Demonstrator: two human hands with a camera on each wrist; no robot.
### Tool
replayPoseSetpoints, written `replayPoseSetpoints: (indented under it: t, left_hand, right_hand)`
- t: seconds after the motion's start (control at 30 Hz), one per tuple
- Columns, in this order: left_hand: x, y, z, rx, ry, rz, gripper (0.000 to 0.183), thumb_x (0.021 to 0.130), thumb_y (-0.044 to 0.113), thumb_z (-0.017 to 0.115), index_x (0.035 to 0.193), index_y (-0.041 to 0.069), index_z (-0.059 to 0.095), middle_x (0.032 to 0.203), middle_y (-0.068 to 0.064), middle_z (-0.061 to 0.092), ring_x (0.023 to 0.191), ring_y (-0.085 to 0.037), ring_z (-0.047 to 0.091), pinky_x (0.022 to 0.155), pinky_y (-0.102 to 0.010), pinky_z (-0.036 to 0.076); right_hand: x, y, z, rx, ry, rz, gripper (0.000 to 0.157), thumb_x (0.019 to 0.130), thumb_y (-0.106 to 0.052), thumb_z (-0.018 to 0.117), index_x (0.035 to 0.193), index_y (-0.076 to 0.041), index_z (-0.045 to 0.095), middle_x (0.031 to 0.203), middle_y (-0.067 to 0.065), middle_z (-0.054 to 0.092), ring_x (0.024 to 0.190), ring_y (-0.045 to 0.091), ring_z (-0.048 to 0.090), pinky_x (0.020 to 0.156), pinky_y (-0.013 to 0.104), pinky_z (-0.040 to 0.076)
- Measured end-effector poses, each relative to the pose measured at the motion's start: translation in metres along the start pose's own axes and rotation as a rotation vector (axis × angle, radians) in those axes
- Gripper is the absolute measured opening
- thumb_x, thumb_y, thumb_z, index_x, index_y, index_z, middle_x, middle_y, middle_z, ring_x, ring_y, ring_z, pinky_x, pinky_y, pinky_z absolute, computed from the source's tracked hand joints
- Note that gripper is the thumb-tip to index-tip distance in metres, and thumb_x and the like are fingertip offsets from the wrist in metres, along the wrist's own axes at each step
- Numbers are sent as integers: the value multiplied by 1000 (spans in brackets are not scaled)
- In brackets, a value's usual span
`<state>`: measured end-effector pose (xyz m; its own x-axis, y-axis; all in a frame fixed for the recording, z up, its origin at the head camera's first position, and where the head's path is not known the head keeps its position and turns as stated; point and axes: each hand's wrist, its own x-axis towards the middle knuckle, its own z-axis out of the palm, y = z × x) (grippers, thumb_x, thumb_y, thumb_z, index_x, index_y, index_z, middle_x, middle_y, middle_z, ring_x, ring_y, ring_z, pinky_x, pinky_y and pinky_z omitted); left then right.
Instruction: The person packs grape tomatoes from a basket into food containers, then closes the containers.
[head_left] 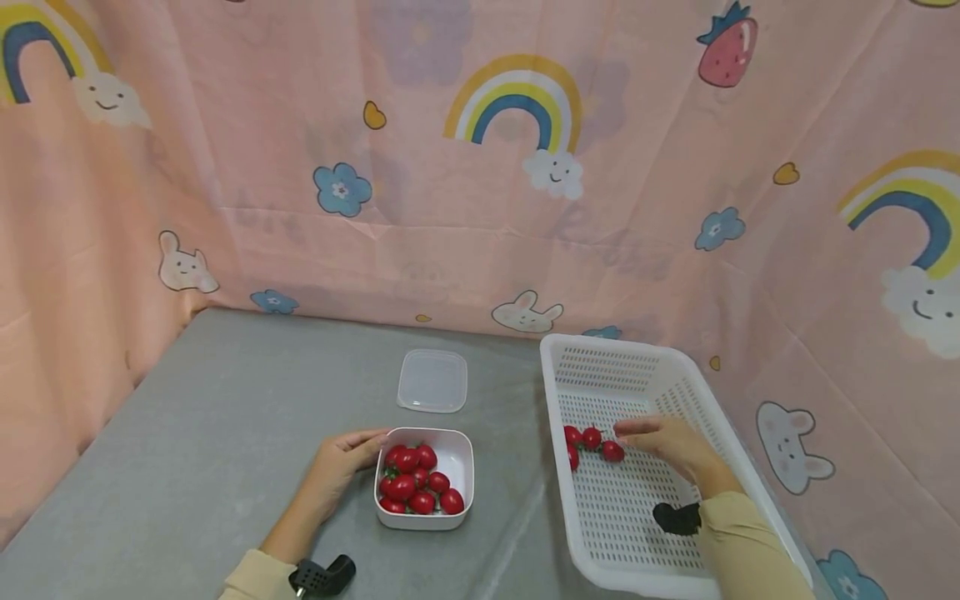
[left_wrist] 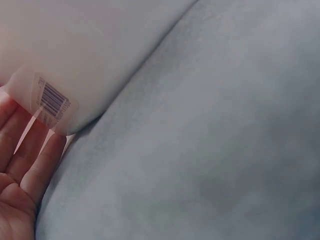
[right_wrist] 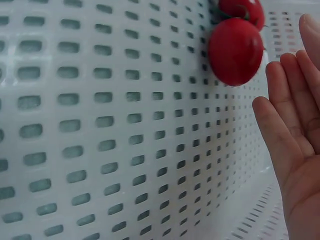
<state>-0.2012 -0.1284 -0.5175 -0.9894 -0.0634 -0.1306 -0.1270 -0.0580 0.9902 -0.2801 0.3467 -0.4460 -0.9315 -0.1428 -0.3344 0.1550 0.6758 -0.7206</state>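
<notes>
In the head view, a white square box (head_left: pixel 459 467) holding several cherry tomatoes (head_left: pixel 403 486) sits on the grey table. My left hand (head_left: pixel 341 467) touches the box's left side near the far corner. Its fairly straight fingers (left_wrist: pixel 31 155) lie against the box wall beside a barcode label (left_wrist: pixel 52 101) in the left wrist view; the thumb is hidden there. Over the white perforated basket (head_left: pixel 622 533), my right hand (head_left: pixel 671 446) has extended fingers and holds nothing. Just beyond its fingertips lies a cherry tomato (head_left: pixel 612 452), close to several others (head_left: pixel 573 435).
A translucent square lid (head_left: pixel 432 381) lies on the table (head_left: pixel 225 433) behind the box. The basket stands at the right, its raised walls around the tomatoes. A pink patterned curtain (head_left: pixel 450 250) hangs behind the table and along both sides.
</notes>
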Motion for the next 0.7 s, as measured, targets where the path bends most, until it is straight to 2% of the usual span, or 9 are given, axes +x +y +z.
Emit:
replayPoseSetpoints:
  t: [0.17, 0.43, 0.57, 0.7]
  left_hand:
    - [1, -1, 0, 9, 14, -5, 33, 93, 17, 69, 115, -8, 70, 103, -2, 77, 87, -3, 71, 79, -21, 56]
    - [1, 0, 0, -6, -2, -3, 35, 93, 15, 68, 118, -10, 67, 108, -7, 76, 88, -1, 70, 81, -20, 55]
    - [1, 0, 0, -10, -10, 4, 35, 94, 15, 68, 118, -10, 67, 108, -7, 76, 87, -1, 70, 81, -20, 56]
    - [1, -1, -1, -1, -14, 15, 35, 94, 14, 68, 118, -11, 67, 107, -8, 76, 87, -1, 70, 81, -20, 56]
  right_hand:
    - [2, 3, 4, 3, 7, 47, 57, 88, -34, 74, 135, -5, 60, 138, 20, 60, 131, 45, 50, 106, 66, 39]
    - [6, 5, 9, -9, 24, 96, 60, 83, -37, 78, 133, -6, 63, 140, 22, 58, 131, 45, 50, 107, 65, 38]
    - [9, 9, 13, -18, 48, 90, 59, 82, -36, 79, 130, -6, 65, 137, 24, 59, 124, 42, 56, 106, 62, 41]
    - [11, 9, 18, -6, 64, 97, 56, 81, -35, 81, 126, -5, 68, 131, 23, 64, 111, 33, 63, 102, 56, 47]
